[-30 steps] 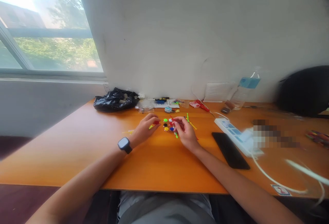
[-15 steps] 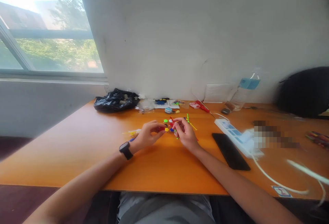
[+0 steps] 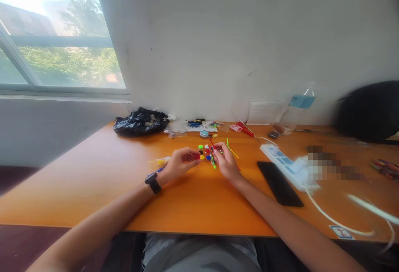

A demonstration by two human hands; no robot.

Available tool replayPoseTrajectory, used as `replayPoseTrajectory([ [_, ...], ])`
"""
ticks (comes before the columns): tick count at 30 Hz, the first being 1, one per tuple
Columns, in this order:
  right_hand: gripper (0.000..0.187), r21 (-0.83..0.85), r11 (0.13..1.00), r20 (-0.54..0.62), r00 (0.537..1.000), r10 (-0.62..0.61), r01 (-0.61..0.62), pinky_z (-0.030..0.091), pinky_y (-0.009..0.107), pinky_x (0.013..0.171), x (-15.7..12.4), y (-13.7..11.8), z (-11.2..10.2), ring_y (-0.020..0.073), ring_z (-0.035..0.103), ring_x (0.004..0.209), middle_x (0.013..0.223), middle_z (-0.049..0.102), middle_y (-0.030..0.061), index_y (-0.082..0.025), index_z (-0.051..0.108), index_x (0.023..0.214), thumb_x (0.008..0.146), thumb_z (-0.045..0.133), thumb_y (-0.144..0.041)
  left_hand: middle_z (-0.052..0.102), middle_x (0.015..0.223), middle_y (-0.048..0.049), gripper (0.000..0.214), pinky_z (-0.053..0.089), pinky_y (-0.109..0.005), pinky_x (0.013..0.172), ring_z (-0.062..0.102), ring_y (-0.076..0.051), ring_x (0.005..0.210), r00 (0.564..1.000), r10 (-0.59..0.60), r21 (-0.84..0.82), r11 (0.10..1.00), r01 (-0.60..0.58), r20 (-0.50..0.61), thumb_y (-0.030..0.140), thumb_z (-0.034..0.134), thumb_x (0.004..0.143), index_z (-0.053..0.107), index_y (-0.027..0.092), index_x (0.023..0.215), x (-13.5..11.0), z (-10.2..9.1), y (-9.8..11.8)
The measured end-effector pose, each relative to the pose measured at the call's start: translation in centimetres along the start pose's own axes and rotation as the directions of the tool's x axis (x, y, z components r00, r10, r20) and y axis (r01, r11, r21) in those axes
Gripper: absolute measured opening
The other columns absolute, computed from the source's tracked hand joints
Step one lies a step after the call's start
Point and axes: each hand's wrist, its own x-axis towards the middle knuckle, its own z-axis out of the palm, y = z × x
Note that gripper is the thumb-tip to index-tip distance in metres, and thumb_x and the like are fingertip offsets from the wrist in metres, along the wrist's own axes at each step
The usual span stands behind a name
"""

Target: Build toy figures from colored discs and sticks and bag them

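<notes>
My left hand, with a black watch on its wrist, is closed with thumb and fingers round a small red piece. My right hand pinches a thin red plastic stick that stands tilted at the fingertips; its lower end is hard to make out. A green piece shows just under those fingers; whether it is held, I cannot tell. Between the hands lie several small round pieces, among them green, yellow and blue ones. Yellow pieces lie beyond my left wrist.
Green and yellow sticks lie past my right hand. A black phone and a white power strip with cables are to the right. Along the wall are a black plastic bag, a round tin, a red-handled tool and a bottle.
My right hand has drawn slightly to the right, and more of the red stick shows at its fingertips. My left hand has hardly moved.
</notes>
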Motion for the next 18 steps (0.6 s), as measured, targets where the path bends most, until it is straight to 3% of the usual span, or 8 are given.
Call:
replayPoseTrajectory([
  [7,0.023,-0.047,0.998,0.027,0.999,-0.047,0.048,0.055,0.032,0.072,0.1,-0.4,-0.1,0.0212,0.066,0.083,0.102,0.072,0.0064,-0.023,0.068,0.108,0.095,0.060,-0.041,0.081,0.105,-0.0115,0.036,0.063,-0.035,0.089,0.077,-0.024,0.095,0.997,-0.068,-0.027,0.997,0.070,0.039,0.043,0.084,0.083,0.077,0.015,0.105,-0.2,0.0,0.2],
  [12,0.023,0.009,0.999,0.050,0.998,-0.047,0.046,0.058,0.037,0.086,-0.1,-0.9,0.1,0.0226,0.069,0.098,0.107,0.072,0.0072,-0.024,0.069,0.111,0.093,0.065,-0.037,0.080,0.102,-0.0107,0.035,0.062,-0.034,0.088,0.076,-0.022,0.093,0.995,-0.073,-0.038,0.996,0.075,0.064,0.042,0.084,0.083,0.077,0.015,0.104,-0.1,0.0,0.4],
  [18,0.033,0.166,0.982,0.110,0.991,0.070,-0.088,0.060,0.037,0.087,-0.1,-1.2,0.4,0.0190,0.070,0.088,0.106,0.073,0.0071,-0.022,0.070,0.107,0.081,0.080,-0.041,0.078,0.094,-0.0089,0.034,0.062,-0.030,0.075,0.073,-0.018,0.081,0.993,-0.072,-0.046,0.996,0.077,0.093,0.042,0.085,0.082,0.073,0.015,0.098,-0.1,-0.1,0.5],
])
